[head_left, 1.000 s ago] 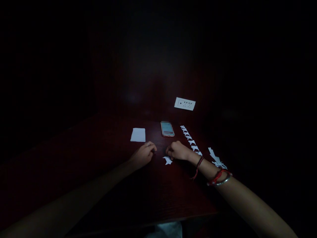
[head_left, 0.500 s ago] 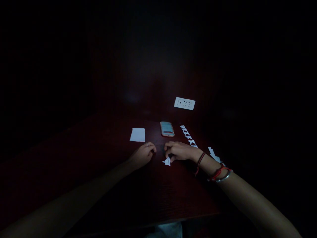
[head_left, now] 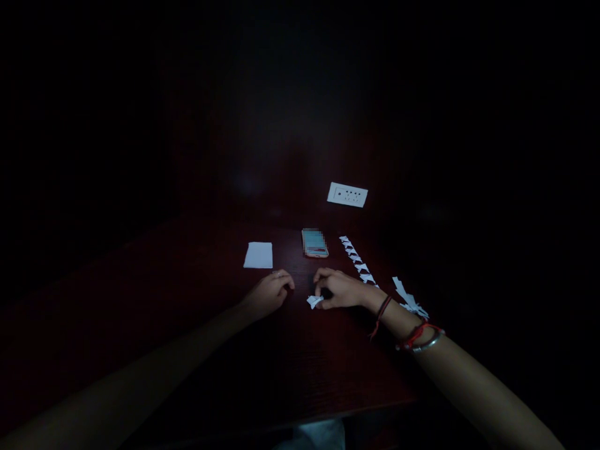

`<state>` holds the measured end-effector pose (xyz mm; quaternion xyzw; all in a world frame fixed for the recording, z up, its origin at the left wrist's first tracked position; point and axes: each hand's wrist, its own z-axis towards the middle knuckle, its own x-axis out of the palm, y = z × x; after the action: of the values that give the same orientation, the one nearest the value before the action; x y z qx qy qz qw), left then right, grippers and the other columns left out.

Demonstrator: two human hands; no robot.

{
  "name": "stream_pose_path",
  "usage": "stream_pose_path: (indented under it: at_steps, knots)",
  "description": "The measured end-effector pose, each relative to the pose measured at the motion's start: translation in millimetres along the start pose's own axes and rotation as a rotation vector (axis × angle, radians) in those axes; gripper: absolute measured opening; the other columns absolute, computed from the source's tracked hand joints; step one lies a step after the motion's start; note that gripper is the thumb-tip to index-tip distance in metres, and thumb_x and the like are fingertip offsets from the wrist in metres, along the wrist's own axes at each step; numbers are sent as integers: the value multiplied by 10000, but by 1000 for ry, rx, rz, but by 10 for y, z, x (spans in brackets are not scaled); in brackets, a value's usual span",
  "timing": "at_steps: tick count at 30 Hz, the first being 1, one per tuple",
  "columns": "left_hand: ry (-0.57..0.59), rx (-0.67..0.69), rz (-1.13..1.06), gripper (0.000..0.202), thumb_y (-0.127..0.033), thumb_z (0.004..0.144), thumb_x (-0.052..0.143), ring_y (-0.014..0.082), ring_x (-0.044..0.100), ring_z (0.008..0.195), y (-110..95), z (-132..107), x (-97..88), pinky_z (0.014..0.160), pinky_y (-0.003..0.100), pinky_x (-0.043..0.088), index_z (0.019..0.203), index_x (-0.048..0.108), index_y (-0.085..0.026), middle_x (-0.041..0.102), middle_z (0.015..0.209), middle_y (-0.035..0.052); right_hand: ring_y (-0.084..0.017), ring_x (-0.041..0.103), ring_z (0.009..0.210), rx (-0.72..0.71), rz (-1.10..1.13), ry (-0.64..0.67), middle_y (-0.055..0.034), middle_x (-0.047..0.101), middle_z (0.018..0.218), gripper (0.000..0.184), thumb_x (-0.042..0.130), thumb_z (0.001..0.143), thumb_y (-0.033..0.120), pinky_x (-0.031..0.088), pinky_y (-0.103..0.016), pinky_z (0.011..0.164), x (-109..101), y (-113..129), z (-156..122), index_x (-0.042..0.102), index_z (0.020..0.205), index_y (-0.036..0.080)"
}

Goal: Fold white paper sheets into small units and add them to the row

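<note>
My right hand (head_left: 341, 289) bends down over the dark red table, its thumb and index finger pinching a small folded piece of white paper (head_left: 314, 302). To the left rests my left hand (head_left: 269, 292), fingers loosely curled with a gap at the thumb and nothing visible in it. A ring shows on one of its fingers. Beyond that hand lies a flat white square of paper (head_left: 258, 255). A line of small folded white paper pieces (head_left: 355, 258) runs away from me past my right hand. Loose white paper strips (head_left: 407, 298) lie beside my right forearm.
A phone (head_left: 315, 243) with its screen lit lies on the table (head_left: 290, 356) beyond the hands. Behind it, a white socket plate (head_left: 347, 194) is on the wall. The table's front edge runs near the bottom; the surroundings are very dark.
My right thumb and index finger have closed onto the folded paper piece, which has turned and shifted slightly. The left hand stays in place. The whole view has moved a little.
</note>
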<state>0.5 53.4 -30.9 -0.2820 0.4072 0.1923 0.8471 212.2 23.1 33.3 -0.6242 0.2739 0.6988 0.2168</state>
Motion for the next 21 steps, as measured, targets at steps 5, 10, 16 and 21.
stream_pose_path:
  at_steps: [5,10,16,21]
  knots:
    - [6,10,-6,254,-44,655,358,160,480,872,10,-5,-8,807,284,368,776,532,-184,515,903,19,-173,445,901,33,-15,-56,-41,453,956,242,612,634,331,337,-282,778,-122,-25,-18,596,819,175]
    - [2,4,-13,249,-51,655,358,161,481,868,15,6,3,806,289,367,778,531,-182,516,896,21,-178,453,866,77,-6,23,-45,466,920,363,640,592,375,351,-285,746,-38,-61,-50,581,881,164]
    - [12,0,-15,256,-47,649,361,159,481,867,4,9,-10,808,289,366,783,532,-184,517,894,19,-163,456,848,83,23,14,-30,458,908,250,635,606,287,345,-271,742,51,-48,-51,589,823,173]
    - [21,3,-14,252,-49,661,362,158,480,864,-5,7,-17,805,287,367,789,532,-184,516,895,19,-153,455,830,110,32,-51,-35,462,884,243,610,634,285,350,-255,734,-29,-59,-142,583,840,160]
